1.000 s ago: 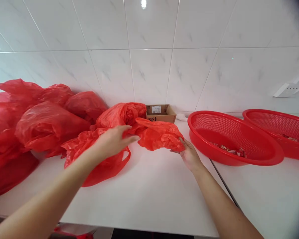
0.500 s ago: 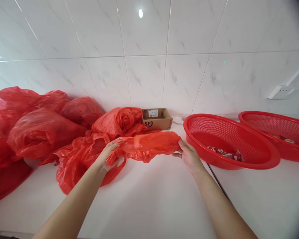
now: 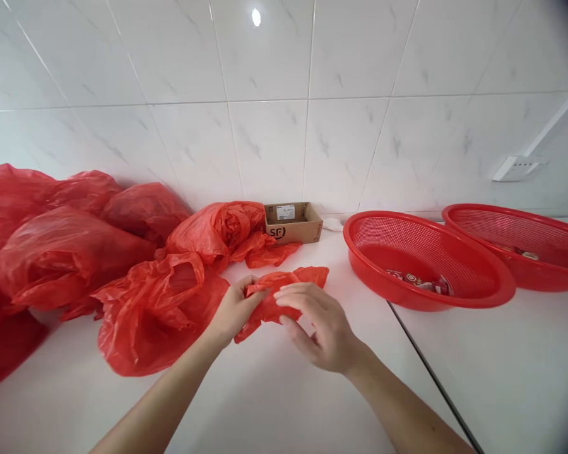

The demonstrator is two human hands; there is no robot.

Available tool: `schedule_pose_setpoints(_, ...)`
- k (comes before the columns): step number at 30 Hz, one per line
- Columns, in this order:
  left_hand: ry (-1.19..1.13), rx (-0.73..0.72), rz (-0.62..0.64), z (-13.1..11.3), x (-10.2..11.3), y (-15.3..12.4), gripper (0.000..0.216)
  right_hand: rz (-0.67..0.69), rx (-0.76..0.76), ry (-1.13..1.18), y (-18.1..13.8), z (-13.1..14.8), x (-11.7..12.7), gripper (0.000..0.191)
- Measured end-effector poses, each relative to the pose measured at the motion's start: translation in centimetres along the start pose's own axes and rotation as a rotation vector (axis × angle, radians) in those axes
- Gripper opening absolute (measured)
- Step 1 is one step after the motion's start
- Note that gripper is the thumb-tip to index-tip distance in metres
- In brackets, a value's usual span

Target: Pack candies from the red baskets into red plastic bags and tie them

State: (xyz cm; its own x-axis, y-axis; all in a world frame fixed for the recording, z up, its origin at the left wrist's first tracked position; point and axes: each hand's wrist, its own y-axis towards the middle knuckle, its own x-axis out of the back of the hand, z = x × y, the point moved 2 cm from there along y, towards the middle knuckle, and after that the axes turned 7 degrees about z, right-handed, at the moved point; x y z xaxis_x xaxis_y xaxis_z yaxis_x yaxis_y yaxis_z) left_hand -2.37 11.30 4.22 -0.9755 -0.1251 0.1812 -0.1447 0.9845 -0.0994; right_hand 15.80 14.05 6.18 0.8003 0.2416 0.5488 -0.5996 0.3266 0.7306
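A crumpled red plastic bag [image 3: 284, 291] is bunched between both hands above the white counter [image 3: 274, 391]. My left hand [image 3: 234, 310] pinches its left end with closed fingers. Over the bag's right part my right hand [image 3: 317, 325] curls, fingers bent and touching the plastic. Just to the left lies a larger loose red bag [image 3: 156, 312], apart from the hands.
Several stuffed red bags [image 3: 61, 252] pile up at the left against the tiled wall. A small cardboard box [image 3: 292, 222] stands at the back. Two red mesh baskets [image 3: 426, 261] [image 3: 525, 243] sit at the right, with small packets inside. A wall socket [image 3: 518, 167] is at the far right.
The bag was stretched wide between my hands; now both hands have come together near the middle and the bag is gathered into a small bunch, closer to me.
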Motion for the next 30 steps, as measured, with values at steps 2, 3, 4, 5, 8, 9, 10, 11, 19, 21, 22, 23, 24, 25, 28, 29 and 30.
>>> schedule_pose_setpoints(2,0.066,-0.004,0.057,-0.5,-0.6,-0.5,0.026,0.091,-0.078,-0.101,-0.1,-1.2,-0.9,0.027)
schedule_pose_setpoints(3,0.093,0.007,0.089,-0.6,-0.7,-0.7,0.028,0.145,-0.144,-0.173,-0.3,-2.2,-1.1,0.024)
schedule_pose_setpoints(4,0.111,0.021,0.124,-0.7,-0.7,-1.0,0.029,0.216,-0.199,-0.247,-0.6,-3.2,-1.2,0.020)
schedule_pose_setpoints(5,0.116,0.032,0.153,-0.6,-0.5,-1.1,0.031,0.298,-0.230,-0.314,-1.1,-4.1,-1.2,0.017)
schedule_pose_setpoints(8,0.081,0.028,0.181,0.0,0.5,-1.5,0.034,0.513,-0.257,-0.395,-2.8,-5.5,-0.7,0.022)
schedule_pose_setpoints(9,0.065,0.022,0.175,0.2,0.9,-1.5,0.036,0.542,-0.267,-0.385,-3.3,-5.5,-0.3,0.024)
schedule_pose_setpoints(10,0.054,0.019,0.167,0.5,1.2,-1.5,0.037,0.543,-0.282,-0.364,-3.6,-5.2,0.0,0.025)
schedule_pose_setpoints(11,0.049,0.018,0.164,0.7,1.4,-1.5,0.038,0.522,-0.295,-0.335,-3.8,-4.7,0.3,0.024)
schedule_pose_setpoints(19,0.070,0.000,0.242,0.5,-0.4,-1.8,0.031,0.313,-0.160,-0.150,-0.8,-2.1,-0.4,0.037)
schedule_pose_setpoints(21,0.091,0.013,0.241,0.5,-0.5,-1.9,0.024,0.414,-0.187,-0.179,-0.7,-3.1,-1.1,0.038)
schedule_pose_setpoints(22,0.102,0.019,0.231,0.6,-0.4,-1.9,0.023,0.452,-0.195,-0.197,-0.9,-3.6,-1.3,0.036)
schedule_pose_setpoints(23,0.112,0.025,0.213,0.7,-0.1,-1.8,0.023,0.472,-0.190,-0.220,-1.1,-4.1,-1.3,0.034)
schedule_pose_setpoints(24,0.118,0.032,0.189,1.0,0.2,-1.8,0.024,0.477,-0.174,-0.247,-1.3,-4.4,-1.2,0.029)
schedule_pose_setpoints(25,0.124,0.038,0.159,1.2,0.6,-1.7,0.026,0.469,-0.151,-0.280,-1.6,-4.6,-1.0,0.024)
schedule_pose_setpoints(28,0.148,0.040,0.022,1.8,2.2,-1.3,0.029,0.424,-0.098,-0.404,-2.3,-4.6,0.4,0.017)
schedule_pose_setpoints(29,0.165,0.029,-0.037,1.8,2.8,-1.1,0.029,0.414,-0.099,-0.445,-2.4,-4.4,1.0,0.019)
schedule_pose_setpoints(30,0.192,0.014,-0.097,1.7,3.4,-0.9,0.030,0.407,-0.112,-0.481,-2.6,-4.3,1.6,0.020)
